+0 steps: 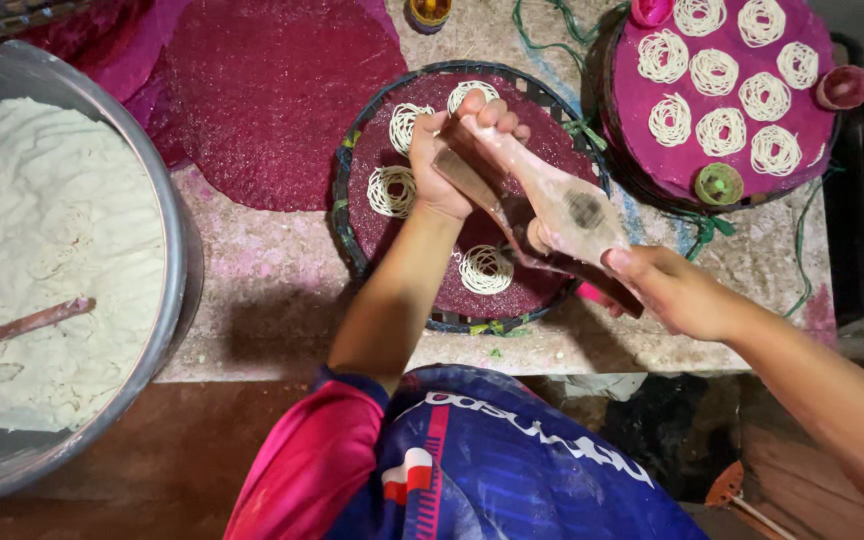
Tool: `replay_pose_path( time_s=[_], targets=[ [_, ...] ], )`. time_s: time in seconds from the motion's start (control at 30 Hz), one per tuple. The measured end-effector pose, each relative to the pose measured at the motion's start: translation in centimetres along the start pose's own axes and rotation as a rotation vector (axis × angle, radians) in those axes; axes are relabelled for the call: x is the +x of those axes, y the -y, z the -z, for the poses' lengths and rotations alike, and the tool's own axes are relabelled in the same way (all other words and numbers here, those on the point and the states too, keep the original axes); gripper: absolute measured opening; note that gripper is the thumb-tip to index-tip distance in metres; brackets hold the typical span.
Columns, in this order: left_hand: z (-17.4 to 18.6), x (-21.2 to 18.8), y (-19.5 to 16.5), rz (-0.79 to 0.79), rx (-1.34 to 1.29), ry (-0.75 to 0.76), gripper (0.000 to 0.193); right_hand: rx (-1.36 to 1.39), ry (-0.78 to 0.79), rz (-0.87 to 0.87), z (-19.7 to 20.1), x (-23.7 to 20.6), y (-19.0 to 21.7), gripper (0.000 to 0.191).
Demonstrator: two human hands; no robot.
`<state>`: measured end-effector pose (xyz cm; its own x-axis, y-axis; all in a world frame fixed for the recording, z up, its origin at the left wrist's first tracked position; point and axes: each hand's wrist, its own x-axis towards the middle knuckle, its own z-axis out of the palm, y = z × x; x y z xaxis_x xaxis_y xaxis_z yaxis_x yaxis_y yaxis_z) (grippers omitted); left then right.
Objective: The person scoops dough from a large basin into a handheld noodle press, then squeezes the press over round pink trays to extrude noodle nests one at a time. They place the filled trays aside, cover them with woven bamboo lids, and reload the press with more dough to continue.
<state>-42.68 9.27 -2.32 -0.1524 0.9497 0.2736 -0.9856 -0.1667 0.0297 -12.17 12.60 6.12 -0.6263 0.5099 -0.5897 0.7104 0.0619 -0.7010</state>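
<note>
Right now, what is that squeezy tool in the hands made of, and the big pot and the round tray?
The press looks like wood: brown grain, worn and dusted pale. The left hand and the right hand both grip it. The big pot seems to be metal, with a dull grey sheen on its rim. The round tray looks woven, maybe from cane or plastic strips, and a dark pink cloth-like sheet covers it.

Press is showing pale wood with a dark brown lever. Noodle nests are showing white, in lacy coils. Mats are showing magenta. Tray rim is showing dark weave with green ties. Pot is showing grey, dough off-white.
</note>
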Motion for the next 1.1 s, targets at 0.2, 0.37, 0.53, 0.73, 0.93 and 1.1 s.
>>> replay_pose_path(
  time_s=[0.2, 0.37, 0.53, 0.73, 0.93, 1.1],
  targets=[
    [3.5, -2.5, -1.5, 0.570, 0.796, -0.352, 0.078, 0.050, 0.016, -0.001, 0.5, 0.5, -1.1, 0.067],
    [8.0, -5.1, -0.5, 0.741, 0.913, -0.418, 0.072, 0.081, -0.028, 0.119, 0.4, 2.0, -2.6, 0.060],
    [6.7, -8.3, -1.7, 0.657, 1.280, -0.397, 0.070, 0.116, -0.074, 0.099, 0.0, 3.3, -4.5, 0.058],
    [2.5, -11.5, -3.6, 0.396, 1.462, -0.288, 0.078, 0.203, 0.049, 0.309, 0.4, 2.8, -3.7, 0.065],
    [-1.4, -5.2, -5.6, 0.159, 0.233, 0.039, 0.089, 0.355, 0.393, 0.012, -0.9, 3.6, 0.4, 0.070],
    [-0.9, -0.2, -5.7, -0.038, 0.033, 0.170, 0.046, 0.183, 0.336, -0.026, 1.2, 6.4, 4.9, 0.073]
  ],
)
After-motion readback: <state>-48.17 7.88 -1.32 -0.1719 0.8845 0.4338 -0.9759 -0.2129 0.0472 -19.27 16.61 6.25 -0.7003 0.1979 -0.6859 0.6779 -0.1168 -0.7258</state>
